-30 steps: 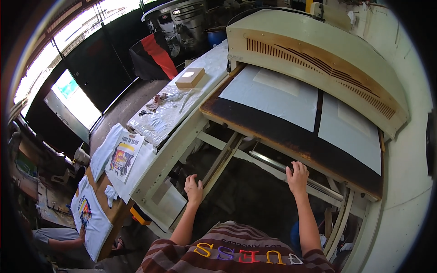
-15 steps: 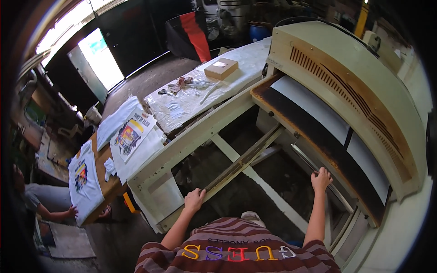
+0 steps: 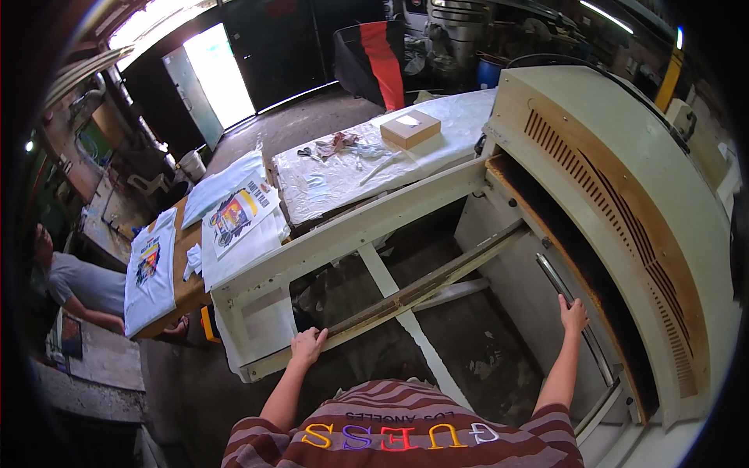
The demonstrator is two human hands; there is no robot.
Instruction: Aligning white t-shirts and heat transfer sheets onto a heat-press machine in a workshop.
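Note:
My left hand (image 3: 308, 345) curls over the near end of a long rusty rail (image 3: 421, 290) that runs across the open cream-painted frame (image 3: 257, 288). My right hand (image 3: 573, 314) is on a shiny metal bar (image 3: 563, 300) at the front of a dark sliding tray (image 3: 546, 226). The tray is tucked under the hood of a big cream machine (image 3: 624, 195) with brown vent slots. Both my arms are stretched forward in striped sleeves.
A plastic-covered table (image 3: 359, 168) beyond the frame carries a cardboard box (image 3: 409, 127), scissors and scraps. Printed white shirts (image 3: 234, 218) lie on a wooden bench at the left. Another person (image 3: 70, 281) sits at the far left. A bright doorway (image 3: 214, 74) is behind.
The dark tray with white sheets has slid from over the frame into the machine. My right hand followed it forward. The view has swung left.

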